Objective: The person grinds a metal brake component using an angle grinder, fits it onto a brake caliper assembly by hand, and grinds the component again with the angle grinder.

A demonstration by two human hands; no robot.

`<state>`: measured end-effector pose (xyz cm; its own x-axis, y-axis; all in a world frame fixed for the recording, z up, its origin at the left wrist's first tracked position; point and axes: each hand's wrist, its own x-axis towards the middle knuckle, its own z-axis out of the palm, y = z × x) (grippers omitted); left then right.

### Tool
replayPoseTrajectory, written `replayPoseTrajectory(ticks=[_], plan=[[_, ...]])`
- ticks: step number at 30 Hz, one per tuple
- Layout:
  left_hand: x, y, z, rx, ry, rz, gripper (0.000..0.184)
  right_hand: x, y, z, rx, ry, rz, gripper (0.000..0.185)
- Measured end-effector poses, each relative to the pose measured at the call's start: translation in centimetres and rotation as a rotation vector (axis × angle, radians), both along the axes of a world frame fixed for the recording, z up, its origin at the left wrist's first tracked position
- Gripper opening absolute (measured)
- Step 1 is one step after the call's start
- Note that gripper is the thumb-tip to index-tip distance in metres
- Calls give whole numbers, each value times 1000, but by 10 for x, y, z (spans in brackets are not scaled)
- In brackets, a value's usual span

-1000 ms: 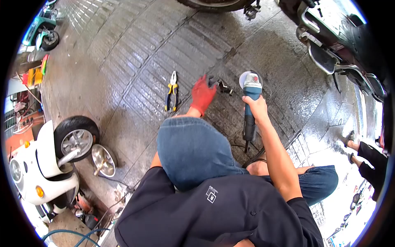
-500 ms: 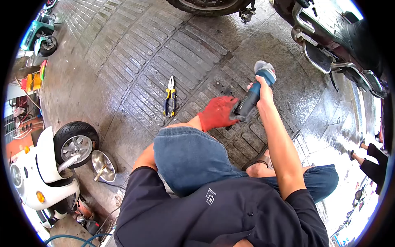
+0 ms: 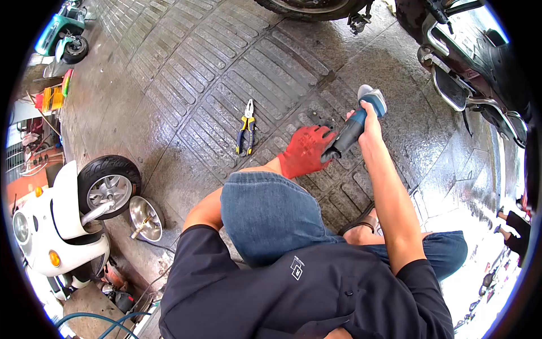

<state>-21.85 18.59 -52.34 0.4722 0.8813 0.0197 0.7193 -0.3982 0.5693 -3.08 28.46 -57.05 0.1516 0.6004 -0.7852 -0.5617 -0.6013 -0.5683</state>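
A blue and black angle grinder [image 3: 351,131] is held aslant above the wet paving, its disc end [image 3: 366,91] pointing away from me. My bare right hand [image 3: 370,123] is closed round the blue front part, just behind the head. At the dark rear end, my left hand [image 3: 306,151], in a red work glove, has its fingers curled against the body; part of the grip is hidden. Combination pliers [image 3: 248,117] with yellow and dark handles lie on the ground left of the glove, jaws pointing away, touched by neither hand.
A motorbike wheel [image 3: 316,10] and a parked motorbike [image 3: 451,85] stand ahead and to the right. At left are a white scooter body [image 3: 82,246], its front wheel [image 3: 110,186] and a metal bowl [image 3: 153,223]. My bent knee [image 3: 265,209] lies below the left forearm.
The view has shifted, so the ground and pliers appear farther right and slightly higher. Both hands stay at the grinder; the gloved fingers sit slightly differently at its rear end.
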Motion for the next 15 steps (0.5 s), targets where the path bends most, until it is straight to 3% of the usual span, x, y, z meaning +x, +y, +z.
replayPoseTrajectory(ticks=[7,9,10,11,13,14,15], plan=[[-16,8,-7,-162,-182,36,70,-4,-3,-2,48,26,-2,38],[-23,22,-26,-795,-868,-95,59,-3,-7,-1,52,185,56,40],[-24,27,-24,-971,-961,-29,50,-9,-9,7,47,227,50,42],[-22,25,-37,-968,-962,-30,50,-16,-13,15,87,242,75,44],[-20,23,-64,-1434,-1227,-118,49,-29,-14,17,114,341,116,45],[-16,16,-64,-1531,-1387,-136,46,-33,-11,16,121,351,124,45],[-19,11,-62,-1525,-1383,-128,46,-37,-10,15,119,390,232,47]])
